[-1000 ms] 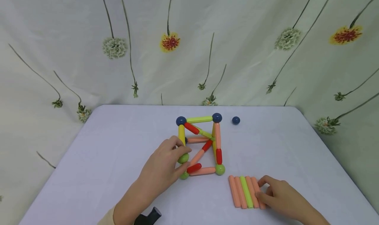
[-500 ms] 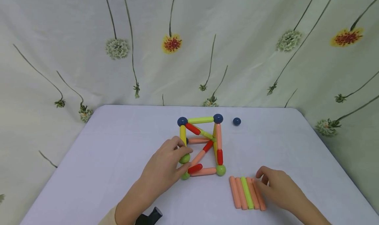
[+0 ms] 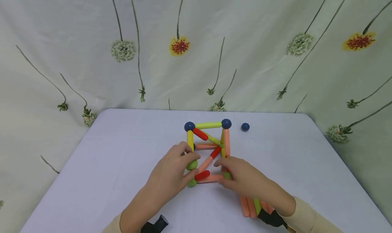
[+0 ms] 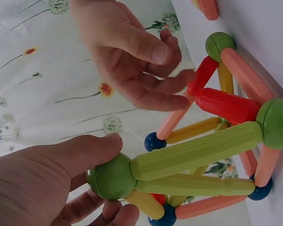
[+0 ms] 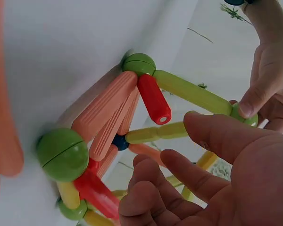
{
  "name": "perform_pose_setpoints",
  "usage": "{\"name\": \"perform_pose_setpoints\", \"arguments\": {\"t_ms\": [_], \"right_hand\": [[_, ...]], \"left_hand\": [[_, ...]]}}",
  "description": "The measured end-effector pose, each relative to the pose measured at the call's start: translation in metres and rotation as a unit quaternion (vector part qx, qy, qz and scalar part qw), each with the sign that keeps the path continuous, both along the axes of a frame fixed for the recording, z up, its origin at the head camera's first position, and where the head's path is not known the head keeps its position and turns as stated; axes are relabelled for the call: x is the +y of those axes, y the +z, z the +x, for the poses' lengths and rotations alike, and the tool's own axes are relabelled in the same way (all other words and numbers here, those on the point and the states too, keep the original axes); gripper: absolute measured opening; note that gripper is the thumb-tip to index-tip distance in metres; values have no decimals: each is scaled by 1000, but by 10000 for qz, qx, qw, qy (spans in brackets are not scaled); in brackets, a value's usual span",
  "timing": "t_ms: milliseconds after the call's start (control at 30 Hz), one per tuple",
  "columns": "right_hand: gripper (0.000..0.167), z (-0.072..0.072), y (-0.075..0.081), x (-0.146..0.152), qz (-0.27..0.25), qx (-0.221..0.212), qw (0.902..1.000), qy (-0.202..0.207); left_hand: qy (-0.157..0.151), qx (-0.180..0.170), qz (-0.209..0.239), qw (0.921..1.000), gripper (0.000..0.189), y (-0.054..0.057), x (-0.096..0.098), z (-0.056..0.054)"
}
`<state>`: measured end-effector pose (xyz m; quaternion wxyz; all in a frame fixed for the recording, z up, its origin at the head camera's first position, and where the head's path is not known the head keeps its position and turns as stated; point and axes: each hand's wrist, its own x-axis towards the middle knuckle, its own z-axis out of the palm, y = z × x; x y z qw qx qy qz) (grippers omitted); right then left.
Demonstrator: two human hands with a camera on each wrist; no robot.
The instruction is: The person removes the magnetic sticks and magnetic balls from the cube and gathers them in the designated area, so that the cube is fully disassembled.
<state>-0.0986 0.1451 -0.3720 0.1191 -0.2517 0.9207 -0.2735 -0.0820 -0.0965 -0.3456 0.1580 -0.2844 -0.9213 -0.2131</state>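
Observation:
A frame of magnetic rods and balls, with its yellow-green top rod at the back, stands on the table. My left hand pinches the green ball at its upper near-left corner between thumb and fingers. From the lower near-left green ball, a short red rod sticks out with one end free. My right hand, fingers loosely bent and holding nothing, hovers by the near-right corner. In the head view it partly hides the green ball and red rod there.
Several salmon rods and a lime one lie side by side under the right forearm. A loose dark blue ball sits behind the frame to the right. A black object is at the near edge.
My right hand has left the row of rods and moved left and away from me to the frame's near-right corner. My left hand keeps its pinch on the green ball.

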Motion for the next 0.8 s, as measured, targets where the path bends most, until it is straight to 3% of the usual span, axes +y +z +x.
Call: {"name": "perform_pose_setpoints", "arguments": {"t_ms": [233, 467, 800], "right_hand": [[24, -17, -12, -35, -88, 49, 9987, 499], [26, -20, -23, -51, -69, 281, 9987, 410], [24, -13, -32, -60, -106, 124, 9994, 319]], "left_hand": [[-67, -35, 107, 9999, 32, -1, -1, 0], [-194, 109, 214, 9995, 30, -1, -1, -1], [-91, 51, 182, 9998, 31, -1, -1, 1]]}}
